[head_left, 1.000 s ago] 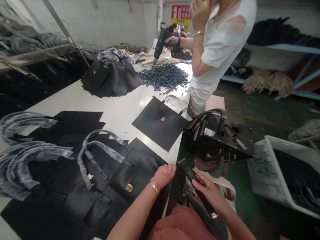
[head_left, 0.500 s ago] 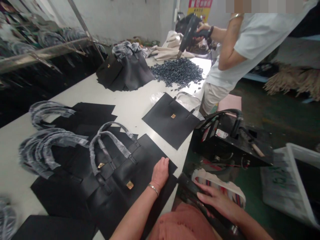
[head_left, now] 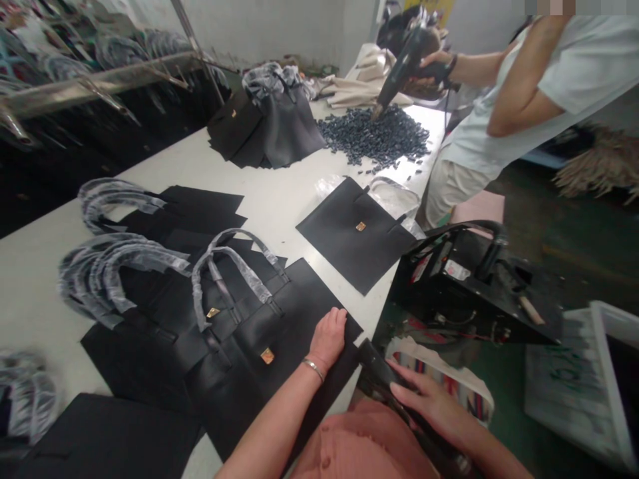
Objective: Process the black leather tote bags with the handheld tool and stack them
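Note:
A black handbag (head_left: 304,293) with a gold clasp (head_left: 267,356) and plastic-wrapped handles (head_left: 244,266) lies flat on top of other black bags. My left hand (head_left: 329,339) is closed at its right side, fingers curled against the leather; the fingertips are partly hidden. Off the table edge, in front of my body, my right hand (head_left: 429,399) is wrapped around a black heat gun (head_left: 375,364). Its metal end lies toward the lower right, partly behind the hand. Another black handbag (head_left: 349,246) lies flat beyond my left hand.
Across the white table (head_left: 279,206), a co-worker (head_left: 509,120) points a heat gun (head_left: 402,73) at a heap of small dark pieces (head_left: 374,136). More bags (head_left: 279,126) are piled behind. On the right are a black case-like box (head_left: 464,293) and a white crate (head_left: 579,392).
The whole view has shifted, so the table and bags sit slightly farther right and higher. Both my hands keep nearly the same places on the handbag and the heat gun.

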`<state>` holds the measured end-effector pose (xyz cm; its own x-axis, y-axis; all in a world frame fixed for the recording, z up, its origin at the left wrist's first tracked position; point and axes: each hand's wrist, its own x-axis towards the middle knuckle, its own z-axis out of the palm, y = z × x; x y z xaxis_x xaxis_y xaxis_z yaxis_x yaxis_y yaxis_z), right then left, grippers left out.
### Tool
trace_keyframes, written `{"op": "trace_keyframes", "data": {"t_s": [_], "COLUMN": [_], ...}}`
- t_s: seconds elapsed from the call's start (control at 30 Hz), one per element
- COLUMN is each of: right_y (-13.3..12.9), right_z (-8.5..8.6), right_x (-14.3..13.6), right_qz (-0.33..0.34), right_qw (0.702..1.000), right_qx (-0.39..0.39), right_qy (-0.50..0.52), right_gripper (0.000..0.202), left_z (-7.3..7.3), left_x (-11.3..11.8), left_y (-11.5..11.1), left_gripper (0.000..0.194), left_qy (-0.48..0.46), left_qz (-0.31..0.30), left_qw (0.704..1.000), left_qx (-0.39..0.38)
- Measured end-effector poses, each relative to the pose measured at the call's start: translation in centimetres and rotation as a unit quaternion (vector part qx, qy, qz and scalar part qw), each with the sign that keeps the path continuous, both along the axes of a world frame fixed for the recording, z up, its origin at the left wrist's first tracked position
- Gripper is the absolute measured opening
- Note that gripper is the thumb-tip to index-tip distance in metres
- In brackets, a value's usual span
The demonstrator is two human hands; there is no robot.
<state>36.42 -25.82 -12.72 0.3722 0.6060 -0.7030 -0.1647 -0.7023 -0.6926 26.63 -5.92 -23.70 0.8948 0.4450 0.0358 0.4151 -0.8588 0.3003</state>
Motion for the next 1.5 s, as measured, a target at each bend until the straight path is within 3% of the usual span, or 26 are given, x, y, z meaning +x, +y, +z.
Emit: {"op": "trace_keyframes", "data": {"t_s": [0.13,0.33,0.6,0.87,1.0,1.2,1.37,1.5], "right_y": [0.1,1.1,-0.9,-0.5,-0.2,0.4,0.3,0.8], "right_z": [-0.3,-1.1,-0.9,-1.0,-0.7,0.2,-0.1,-0.8], "right_x": [-0.4,1.1,2.3,1.6,1.7,1.8,2.2,2.2], "right_qz": [0.008,-0.118,-0.169,-0.149,-0.16,-0.11,-0.06,-0.053], "right_qw": [0.999,0.992,0.984,0.988,0.987,0.994,0.998,0.998], "right_qx": [0.032,-0.008,-0.039,-0.022,-0.025,-0.02,-0.018,-0.022], "right_qy": [-0.022,-0.048,-0.044,-0.031,-0.007,-0.003,-0.027,-0.009], "right_gripper": [0.056,0.073,0.077,0.08,0.084,0.08,0.066,0.063], "left_z": [0.1,0.5,1.8,2.8,2.4,1.9,1.6,0.4], "left_x": [0.0,-0.3,0.6,3.2,3.7,2.4,-0.8,-2.7], "left_y": [0.0,0.3,1.3,1.5,1.0,0.3,0.4,0.2], "left_gripper": [0.019,0.019,0.016,0.014,0.014,0.02,0.021,0.025], "left_qy": [-0.001,0.003,0.027,0.055,0.055,0.026,-0.033,-0.082], "left_qz": [0.0,-0.031,-0.218,-0.32,-0.269,-0.07,-0.013,-0.001], "left_qw": [1.0,0.999,0.976,0.946,0.96,0.991,0.991,0.993], "left_qx": [-0.008,-0.009,0.003,-0.025,-0.056,-0.107,-0.131,-0.083]}}
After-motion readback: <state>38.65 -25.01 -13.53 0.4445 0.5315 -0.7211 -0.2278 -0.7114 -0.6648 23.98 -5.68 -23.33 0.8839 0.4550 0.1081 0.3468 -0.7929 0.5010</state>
